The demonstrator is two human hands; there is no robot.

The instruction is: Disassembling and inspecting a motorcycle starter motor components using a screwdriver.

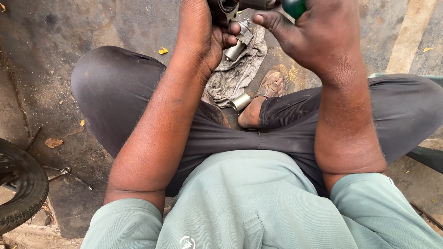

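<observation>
The left hand (200,34) grips a metal part (237,41) with fingers curled around it, while the right hand (318,32) wraps a green tool handle (294,7) just beside it, working it loose, which likely demands steady holding

Two metal cylinders (236,46) (240,102), one rag (240,74), one tyre (20,184)

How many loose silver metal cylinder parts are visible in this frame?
2. One silver cylinder part is held up at the left hand, below the dark part it grips. The other metal cylinder lies on the grey rag beside the foot. More may be hidden behind the hands.
</observation>
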